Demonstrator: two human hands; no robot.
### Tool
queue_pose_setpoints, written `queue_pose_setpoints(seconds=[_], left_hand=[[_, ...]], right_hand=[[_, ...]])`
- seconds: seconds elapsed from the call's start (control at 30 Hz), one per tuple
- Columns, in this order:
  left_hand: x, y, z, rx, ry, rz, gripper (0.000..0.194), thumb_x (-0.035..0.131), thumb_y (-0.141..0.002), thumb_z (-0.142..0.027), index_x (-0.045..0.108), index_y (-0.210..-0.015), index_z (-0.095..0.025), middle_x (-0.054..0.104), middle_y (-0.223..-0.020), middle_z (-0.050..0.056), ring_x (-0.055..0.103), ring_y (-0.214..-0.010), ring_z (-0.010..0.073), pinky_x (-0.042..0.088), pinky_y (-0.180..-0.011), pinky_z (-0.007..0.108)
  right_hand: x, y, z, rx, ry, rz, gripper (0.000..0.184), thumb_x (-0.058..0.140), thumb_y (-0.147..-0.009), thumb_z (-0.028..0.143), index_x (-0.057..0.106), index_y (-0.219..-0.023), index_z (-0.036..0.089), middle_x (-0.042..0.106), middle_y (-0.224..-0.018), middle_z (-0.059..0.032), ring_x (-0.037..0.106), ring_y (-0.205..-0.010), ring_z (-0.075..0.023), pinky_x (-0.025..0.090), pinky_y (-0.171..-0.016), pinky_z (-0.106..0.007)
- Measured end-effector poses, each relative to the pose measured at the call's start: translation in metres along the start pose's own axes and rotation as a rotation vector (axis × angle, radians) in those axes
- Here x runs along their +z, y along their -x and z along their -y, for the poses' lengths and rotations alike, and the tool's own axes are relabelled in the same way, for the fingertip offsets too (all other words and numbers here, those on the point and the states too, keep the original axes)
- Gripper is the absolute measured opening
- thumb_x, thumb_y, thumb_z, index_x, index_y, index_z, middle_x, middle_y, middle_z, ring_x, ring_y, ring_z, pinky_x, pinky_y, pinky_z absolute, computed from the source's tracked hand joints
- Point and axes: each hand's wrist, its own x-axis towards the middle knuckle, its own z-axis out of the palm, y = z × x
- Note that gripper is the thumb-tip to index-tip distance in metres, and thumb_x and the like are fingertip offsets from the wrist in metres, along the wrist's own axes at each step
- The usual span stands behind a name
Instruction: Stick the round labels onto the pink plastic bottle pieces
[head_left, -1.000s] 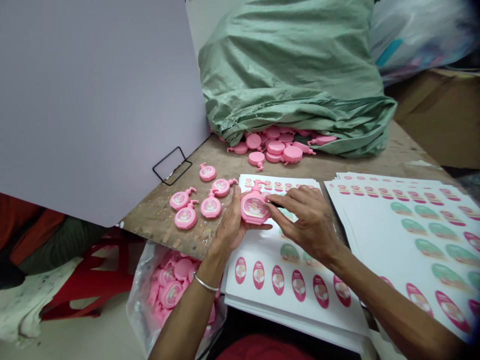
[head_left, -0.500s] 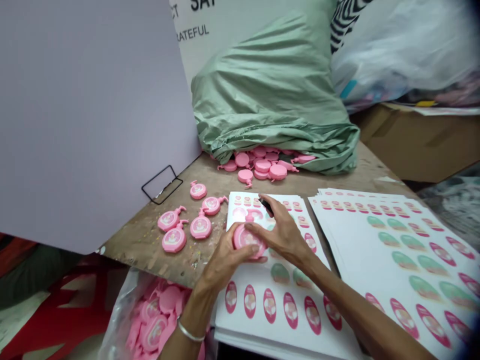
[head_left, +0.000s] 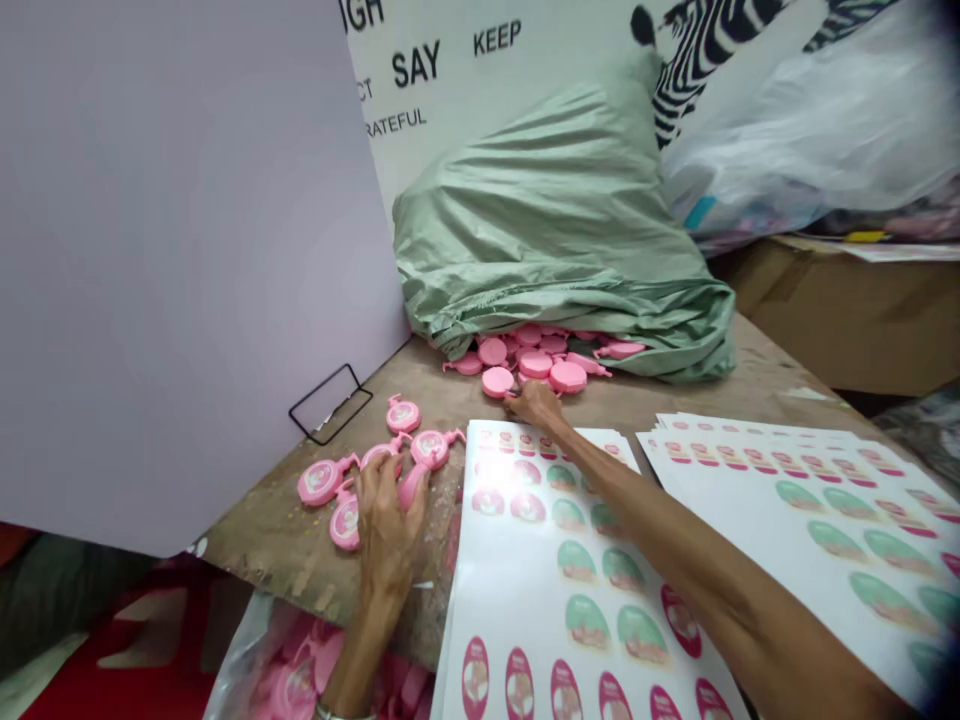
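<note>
Right grip bunched, hold can't be told; pink plastic disc just beside it at 10 o'clock. Left grip spread among pieces, state unclear; pink bottle-shaped piece near at 1 o'clock, nozzle toward 2 o'clock.

Bare forearms; thin silver bangle at left wrist, partly cut off.
</note>
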Motion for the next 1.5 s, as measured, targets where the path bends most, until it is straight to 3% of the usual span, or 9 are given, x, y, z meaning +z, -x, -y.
queue_pose_setpoints(seconds=[0.13, 0.27, 0.37, 0.5, 0.57, 0.63, 0.8, 1.13, 1.5], left_hand=[[-0.006, -0.013, -0.021, 0.026, 0.125, 0.161, 0.033, 0.062, -0.082, -0.034, 0.061, -0.113, -0.024, 0.059, -0.121, 0.012, 0.050, -0.118, 0.0284, 0.039, -0.103, 0.046], [0.000, -0.020, -0.048, -0.158, 0.452, 0.735, 0.056, 0.074, -0.071, -0.041, 0.059, -0.122, -0.022, 0.060, -0.125, 0.009, 0.059, -0.108, 0.0251, 0.049, -0.088, 0.035], [0.008, -0.009, -0.062, -0.334, 0.655, 1.046, 0.043, 0.075, -0.071, -0.042, 0.068, -0.103, -0.015, 0.069, -0.101, 0.008, 0.065, -0.087, 0.0209, 0.050, -0.073, 0.028], [0.015, 0.009, -0.065, -0.609, 0.893, 0.804, 0.034, 0.076, -0.071, -0.036, 0.068, -0.096, -0.014, 0.072, -0.091, 0.007, 0.066, -0.077, 0.0164, 0.051, -0.067, 0.024], [0.017, 0.014, -0.064, -0.703, 0.983, 0.703, 0.033, 0.077, -0.070, -0.031, 0.066, -0.097, -0.014, 0.073, -0.091, 0.009, 0.066, -0.076, 0.0163, 0.052, -0.065, 0.023], [0.019, 0.016, -0.063, -0.750, 1.042, 0.676, 0.033, 0.078, -0.068, -0.026, 0.064, -0.096, -0.014, 0.073, -0.091, 0.010, 0.067, -0.076, 0.0171, 0.054, -0.063, 0.024], [0.033, 0.017, -0.064, -0.819, 1.128, 0.584, 0.043, 0.076, -0.070, -0.029, 0.060, -0.107, -0.014, 0.072, -0.091, 0.011, 0.069, -0.073, 0.0203, 0.058, -0.060, 0.030], [0.066, 0.023, -0.047, -0.718, 0.950, 0.356, 0.051, 0.078, -0.067, -0.035, 0.061, -0.112, -0.017, 0.071, -0.092, 0.008, 0.068, -0.076, 0.0183, 0.058, -0.065, 0.028], [0.061, 0.022, -0.049, -0.782, 1.109, 0.335, 0.048, 0.075, -0.070, -0.029, 0.056, -0.112, -0.016, 0.071, -0.094, 0.008, 0.071, -0.080, 0.0197, 0.055, -0.081, 0.036]], right_hand=[[-0.035, 0.028, -0.006, -0.182, 0.065, 0.109, 0.021, 0.064, -0.082, 0.033, 0.070, -0.096, 0.018, 0.071, -0.093, -0.0090, 0.064, -0.093, -0.0252, 0.042, -0.073, -0.029], [-0.072, 0.081, 0.000, -0.730, 0.075, 0.208, 0.018, 0.061, -0.085, 0.028, 0.071, -0.100, 0.023, 0.070, -0.092, -0.0059, 0.062, -0.087, -0.0199, 0.039, -0.075, -0.028], [-0.081, 0.114, 0.002, -0.927, 0.033, 0.192, 0.017, 0.058, -0.088, 0.026, 0.070, -0.101, 0.022, 0.068, -0.089, -0.0068, 0.061, -0.084, -0.0194, 0.040, -0.072, -0.029], [-0.059, 0.135, -0.016, -0.532, -0.247, 0.098, 0.032, 0.055, -0.090, 0.039, 0.058, -0.118, 0.022, 0.068, -0.101, -0.0066, 0.063, -0.087, -0.0191, 0.044, -0.073, -0.029], [-0.039, 0.142, -0.027, -0.280, -0.264, 0.017, 0.027, 0.046, -0.094, 0.039, 0.056, -0.111, 0.020, 0.069, -0.089, -0.0044, 0.063, -0.076, -0.0179, 0.043, -0.066, -0.029], [-0.019, 0.150, -0.036, -0.195, -0.159, -0.081, 0.019, 0.044, -0.094, 0.033, 0.057, -0.098, 0.020, 0.067, -0.078, -0.0031, 0.060, -0.069, -0.0181, 0.040, -0.064, -0.030], [0.012, 0.163, -0.042, -0.250, -0.011, -0.187, 0.014, 0.049, -0.090, 0.026, 0.058, -0.083, 0.018, 0.067, -0.081, -0.0070, 0.057, -0.077, -0.0210, 0.035, -0.074, -0.034], [0.017, 0.165, -0.045, -0.291, 0.009, -0.209, 0.018, 0.051, -0.090, 0.028, 0.056, -0.076, 0.019, 0.063, -0.071, -0.0031, 0.051, -0.070, -0.0180, 0.031, -0.070, -0.031], [0.016, 0.165, -0.044, -0.249, -0.016, -0.226, 0.017, 0.051, -0.089, 0.026, 0.057, -0.075, 0.019, 0.064, -0.071, -0.0044, 0.051, -0.072, -0.0194, 0.031, -0.070, -0.033]])
